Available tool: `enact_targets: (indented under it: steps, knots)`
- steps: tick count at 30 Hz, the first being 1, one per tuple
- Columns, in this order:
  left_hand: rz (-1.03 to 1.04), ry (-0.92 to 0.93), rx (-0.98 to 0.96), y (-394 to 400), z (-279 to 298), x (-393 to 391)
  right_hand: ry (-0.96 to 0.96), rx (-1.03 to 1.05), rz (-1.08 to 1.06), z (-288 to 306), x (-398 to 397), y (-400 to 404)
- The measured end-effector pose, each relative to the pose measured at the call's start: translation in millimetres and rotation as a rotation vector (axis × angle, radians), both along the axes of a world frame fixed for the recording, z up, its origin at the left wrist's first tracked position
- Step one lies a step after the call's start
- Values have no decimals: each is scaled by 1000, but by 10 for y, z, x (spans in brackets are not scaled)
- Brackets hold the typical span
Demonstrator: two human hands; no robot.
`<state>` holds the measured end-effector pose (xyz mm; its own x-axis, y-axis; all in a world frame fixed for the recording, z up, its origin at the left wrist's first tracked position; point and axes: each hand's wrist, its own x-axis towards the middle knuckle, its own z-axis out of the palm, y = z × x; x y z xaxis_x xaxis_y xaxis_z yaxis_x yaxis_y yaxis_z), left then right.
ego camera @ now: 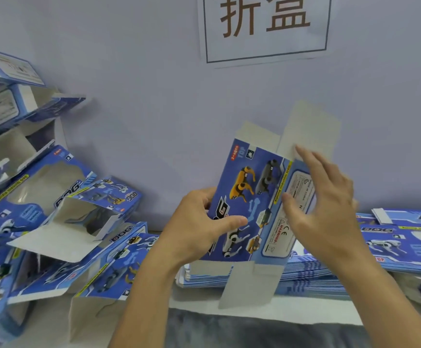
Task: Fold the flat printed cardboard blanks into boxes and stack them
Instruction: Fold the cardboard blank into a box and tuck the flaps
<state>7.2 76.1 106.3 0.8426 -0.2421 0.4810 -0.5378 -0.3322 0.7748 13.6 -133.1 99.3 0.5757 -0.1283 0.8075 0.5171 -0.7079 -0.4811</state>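
Note:
I hold one blue printed cardboard blank [252, 197] upright above the table, its grey flaps sticking out at the top and the bottom. My left hand [202, 227] grips its left edge, thumb lying across the printed face. My right hand [322, 204] rests on the blank's right side panel with straight, spread fingers. Under the held blank lies a stack of flat blanks [312, 275]. A pile of folded boxes [79, 222] with open flaps fills the left side.
More flat blanks [405, 242] lie stacked at the right. Folded boxes [6, 79] rise high along the far left wall. A paper sign [264, 26] hangs on the wall behind. A dark cloth [254, 330] covers the table's near edge.

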Motion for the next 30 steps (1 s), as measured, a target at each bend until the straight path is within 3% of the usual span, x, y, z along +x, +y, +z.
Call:
enact_targets:
  steps: [12,16,19,22,30]
  knots:
    - [31,-17,8,52,44,-42,-94,29,-6,140,-29,-150]
    - [89,-278,-154,-26,131,-82,-127,-70,-81,225,-87,-143]
    - [156,-534,-54,-119,227,-154,-129,-129,-102,271,-152,-93]
    - [247,-625,18,-200,257,-185,-118,-154,-73,313,-222,0]
    - [567,-387,61,-204,293,-180,-72,-258,90,397,-353,160]
